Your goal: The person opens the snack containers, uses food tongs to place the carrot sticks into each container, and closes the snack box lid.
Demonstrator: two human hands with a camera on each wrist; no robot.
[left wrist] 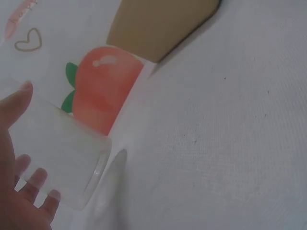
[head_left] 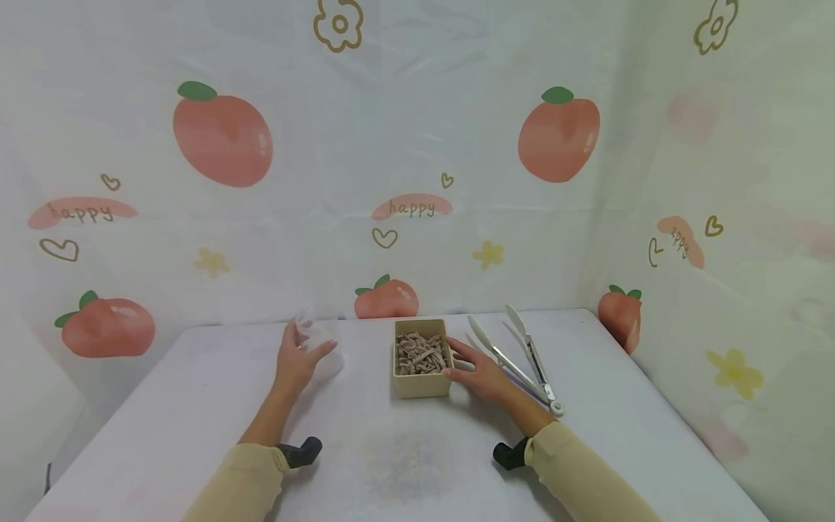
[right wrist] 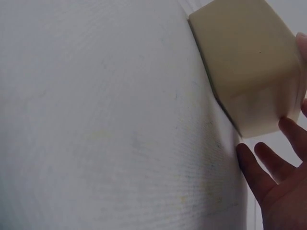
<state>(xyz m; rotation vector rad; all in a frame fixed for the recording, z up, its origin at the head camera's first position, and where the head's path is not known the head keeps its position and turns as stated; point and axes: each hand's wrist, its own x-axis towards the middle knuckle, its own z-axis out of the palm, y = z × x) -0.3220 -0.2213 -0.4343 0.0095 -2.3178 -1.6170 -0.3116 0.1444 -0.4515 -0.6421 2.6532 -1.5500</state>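
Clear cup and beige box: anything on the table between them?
Nothing. In the head view only bare white table separates the clear cup, gripped by the left hand, from the beige box that the right hand touches.

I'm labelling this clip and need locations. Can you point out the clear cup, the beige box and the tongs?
clear cup [left wrist: 62,158], left wrist view, on its side wall.
beige box [head_left: 421,386], head view, on its front wall.
tongs [head_left: 522,366], head view, on the metal arms.

Clear cup [head_left: 317,341]; beige box [head_left: 422,380], brown pieces [head_left: 420,353]; white table [head_left: 196,406]; peach-print backdrop [head_left: 223,141]; silver tongs [head_left: 515,359].
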